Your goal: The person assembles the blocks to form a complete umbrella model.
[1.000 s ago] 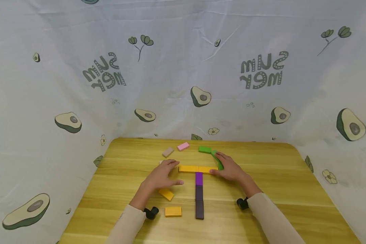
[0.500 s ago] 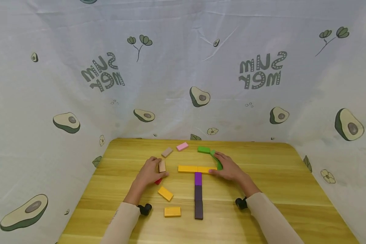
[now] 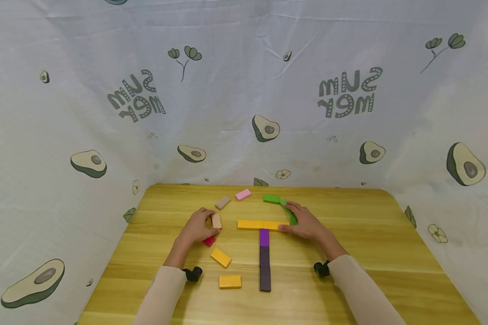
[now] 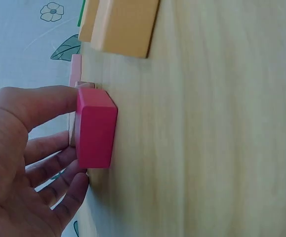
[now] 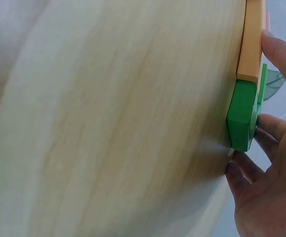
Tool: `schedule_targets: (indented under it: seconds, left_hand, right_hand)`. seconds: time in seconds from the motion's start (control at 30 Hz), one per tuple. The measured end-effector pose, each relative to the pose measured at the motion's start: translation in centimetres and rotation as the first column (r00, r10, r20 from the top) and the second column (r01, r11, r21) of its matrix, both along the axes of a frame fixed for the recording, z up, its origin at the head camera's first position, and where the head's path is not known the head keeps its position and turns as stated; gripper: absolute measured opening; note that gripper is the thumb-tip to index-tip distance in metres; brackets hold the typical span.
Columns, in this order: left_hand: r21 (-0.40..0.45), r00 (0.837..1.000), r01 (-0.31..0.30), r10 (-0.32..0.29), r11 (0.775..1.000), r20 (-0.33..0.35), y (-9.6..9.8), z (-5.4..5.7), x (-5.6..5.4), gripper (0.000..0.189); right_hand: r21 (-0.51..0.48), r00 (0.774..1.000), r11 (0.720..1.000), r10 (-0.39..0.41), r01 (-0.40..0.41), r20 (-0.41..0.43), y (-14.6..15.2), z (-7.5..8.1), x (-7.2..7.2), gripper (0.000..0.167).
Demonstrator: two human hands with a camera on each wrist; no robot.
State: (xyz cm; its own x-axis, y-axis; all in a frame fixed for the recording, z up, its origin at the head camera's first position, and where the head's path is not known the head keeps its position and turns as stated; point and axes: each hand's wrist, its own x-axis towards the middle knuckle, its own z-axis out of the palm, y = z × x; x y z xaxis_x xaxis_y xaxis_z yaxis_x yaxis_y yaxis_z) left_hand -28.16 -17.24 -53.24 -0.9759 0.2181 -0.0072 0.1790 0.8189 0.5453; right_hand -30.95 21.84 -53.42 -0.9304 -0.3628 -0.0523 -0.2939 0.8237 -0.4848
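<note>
My left hand (image 3: 195,227) holds a beige block (image 3: 216,221) by its ends, fingers at the far end and thumb at the near one. Just beyond the thumb lies a red block (image 3: 209,241), large in the left wrist view (image 4: 97,131); the hand partly covers it in the head view. On the other side, my right hand (image 3: 306,223) rests with spread fingers beside a light green block (image 3: 284,203) and a darker green block (image 3: 293,220). Its thumb touches the right yellow block (image 3: 274,226) of a row of two. Part of the green blocks is hidden by the fingers.
Below the yellow row, a purple block (image 3: 264,237) and two dark blocks (image 3: 265,278) form a line. Two loose yellow blocks (image 3: 230,282) lie left of it. Brownish (image 3: 222,202), pink (image 3: 243,194) and green (image 3: 271,199) blocks lie along the back near the curtain (image 3: 227,90).
My left hand has moved left and away from the middle, closing around the beige block, which shifted slightly. The red block has come into view. My right hand has stayed in place.
</note>
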Motion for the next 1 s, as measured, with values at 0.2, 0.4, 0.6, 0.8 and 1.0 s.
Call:
schedule_targets:
  seconds: [0.2,0.4,0.6,0.8,1.0]
  left_hand:
    - [0.042,1.0,-0.03,0.03,0.999,0.005,0.9,0.4,0.0,0.065]
    - [0.065,1.0,-0.016,0.016,0.998,0.001,2.2,0.5,-0.2,0.064]
    - [0.069,1.0,0.012,-0.012,0.998,-0.006,3.5,0.6,-0.5,0.066]
    - [0.029,1.0,0.011,-0.011,1.0,0.006,4.5,0.5,-0.4,0.067]
    - [0.0,1.0,-0.015,0.015,1.0,0.024,5.0,0.7,-0.2,0.068]
  right_hand:
    - [-0.005,1.0,1.0,-0.003,0.003,-0.007,0.2,0.2,0.1,0.093]
    - [-0.015,1.0,1.0,0.006,-0.006,-0.001,0.4,0.1,0.2,0.093]
    - [-0.026,1.0,1.0,-0.002,0.002,0.01,0.5,-0.2,0.3,0.093]
    - [-0.031,1.0,1.0,-0.001,0.001,0.013,0.4,-0.4,0.5,0.092]
    - [-0.048,1.0,0.999,-0.004,0.004,0.005,0.2,-0.1,0.7,0.093]
